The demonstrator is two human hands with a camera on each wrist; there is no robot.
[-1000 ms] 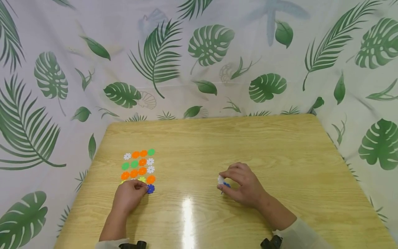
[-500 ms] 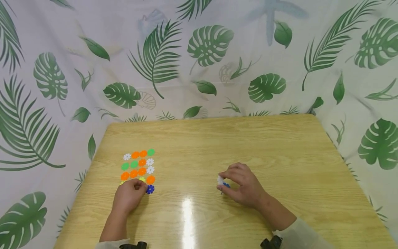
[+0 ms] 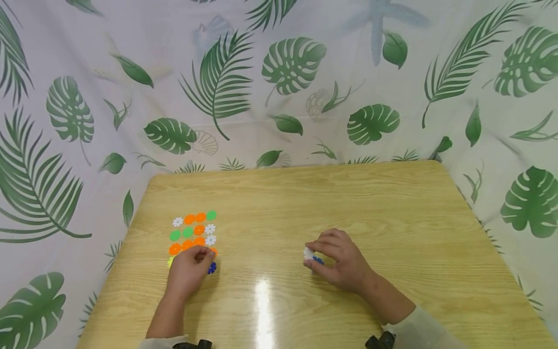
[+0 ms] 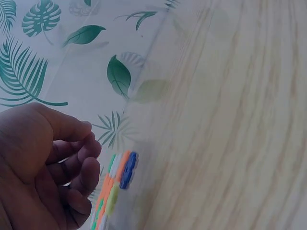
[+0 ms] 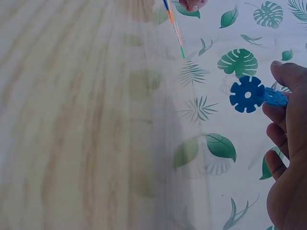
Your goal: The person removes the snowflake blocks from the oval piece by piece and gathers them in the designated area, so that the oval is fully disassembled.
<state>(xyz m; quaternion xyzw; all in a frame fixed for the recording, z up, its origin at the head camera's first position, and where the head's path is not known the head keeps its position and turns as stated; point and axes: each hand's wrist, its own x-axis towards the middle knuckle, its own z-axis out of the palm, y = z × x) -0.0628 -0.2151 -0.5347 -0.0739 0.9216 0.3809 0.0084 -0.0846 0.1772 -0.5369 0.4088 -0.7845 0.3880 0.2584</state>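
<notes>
Rows of colourful notched plastic snowflake discs (image 3: 175, 248) lie on the table at left: white, orange, green, yellow and blue. My left hand (image 3: 187, 271) hovers over the near rows and hides some of them. Its fingers curl, thumb by index tip, and the left wrist view shows nothing between them. A blue disc (image 3: 212, 267) lies just right of that hand. My right hand (image 3: 344, 259) pinches notched discs at thumb and index: a blue disc (image 5: 247, 95) faces the right wrist camera, another blue disc (image 5: 276, 97) is at an angle. In the head view one looks whitish.
The wood-grain table (image 3: 279, 203) carries a bright light reflection near its front. Behind and beside it hangs a leaf-print cloth (image 3: 244, 72). Black wrist devices (image 3: 381, 340) sit at both cuffs.
My left hand has lifted and shifted slightly right, now covering part of the orange disc above the blue one. The right hand stays in place with its discs.
</notes>
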